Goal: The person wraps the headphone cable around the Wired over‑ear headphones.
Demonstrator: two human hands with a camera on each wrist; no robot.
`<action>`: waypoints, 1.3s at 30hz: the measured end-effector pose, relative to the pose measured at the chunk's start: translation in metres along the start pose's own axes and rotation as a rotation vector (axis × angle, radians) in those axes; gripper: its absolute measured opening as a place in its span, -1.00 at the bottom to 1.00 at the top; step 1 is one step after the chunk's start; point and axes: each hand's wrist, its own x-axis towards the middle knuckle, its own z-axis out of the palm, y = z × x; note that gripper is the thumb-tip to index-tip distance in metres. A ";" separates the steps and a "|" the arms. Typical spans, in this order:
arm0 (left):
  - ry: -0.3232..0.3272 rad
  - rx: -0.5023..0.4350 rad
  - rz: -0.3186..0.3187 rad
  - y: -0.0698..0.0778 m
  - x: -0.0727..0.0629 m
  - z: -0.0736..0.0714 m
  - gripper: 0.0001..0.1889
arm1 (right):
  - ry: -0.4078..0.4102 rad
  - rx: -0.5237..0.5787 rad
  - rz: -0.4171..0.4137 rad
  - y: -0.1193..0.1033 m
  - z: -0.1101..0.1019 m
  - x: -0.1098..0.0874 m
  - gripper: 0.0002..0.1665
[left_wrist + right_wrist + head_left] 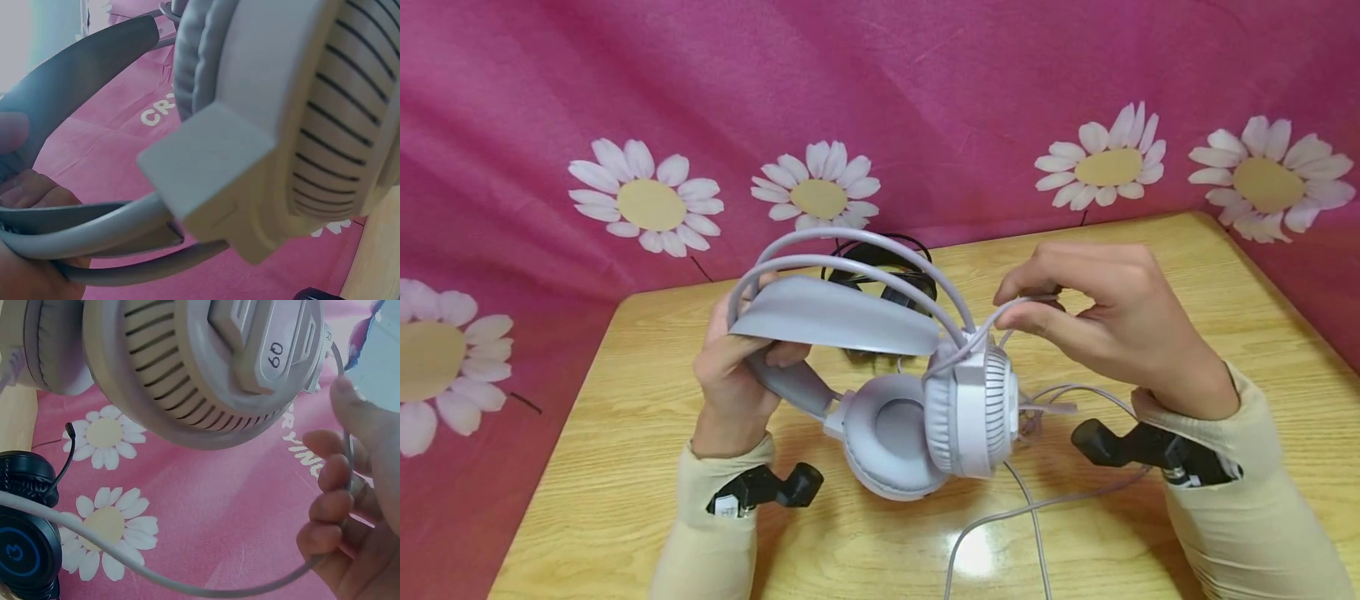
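Note:
A white over-ear headset [973, 417] is held up over the table, its two ear cups hanging side by side toward the lower right. The left hand [733, 383] grips its headband, with the fingers round the padded strap [835, 312] and the twin tubes. In the left wrist view, the fingers [37, 190] show at the headband below a slatted ear cup [337, 125]. Beside the right ear cup, the right hand [1112, 312] pinches the thin pale cable [219, 592] between thumb and fingers. That cable leaves the cup near an R mark in the right wrist view.
Behind the white headset lies a black headset [917, 283] with a boom microphone [70, 434], partly hidden. Loose cable [1037, 508] trails over the wooden table [625, 433] to the front. A pink cloth [925, 108] with daisies hangs along the table's back and sides.

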 end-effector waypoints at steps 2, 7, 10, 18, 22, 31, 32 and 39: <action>-0.006 -0.009 0.010 0.000 0.000 -0.001 -0.74 | -0.013 0.011 -0.011 0.001 -0.001 0.000 -0.62; 0.007 -0.043 0.014 0.003 0.001 -0.001 -0.75 | -0.054 0.042 -0.054 0.005 -0.003 0.002 -0.67; 0.015 -0.045 0.018 0.004 0.001 -0.001 -0.75 | -0.086 0.066 -0.085 0.008 -0.003 0.003 -0.69; 0.012 -0.110 0.065 0.012 0.004 -0.004 -0.63 | -0.091 0.055 -0.019 0.015 -0.004 0.001 -0.76; 0.027 -0.138 0.068 0.018 0.004 -0.005 -0.63 | -0.081 0.071 -0.007 0.017 -0.003 0.001 -0.81; 0.056 -0.136 0.042 0.022 0.004 0.000 -0.70 | -0.089 0.252 0.092 0.016 0.002 0.001 -0.84; 0.053 -0.135 0.042 0.023 0.004 0.000 -0.70 | -0.091 0.264 0.106 0.016 0.003 0.001 -0.84; 0.071 -0.061 0.100 0.027 0.005 0.002 -0.73 | -0.042 0.204 0.128 0.025 0.004 0.000 -0.84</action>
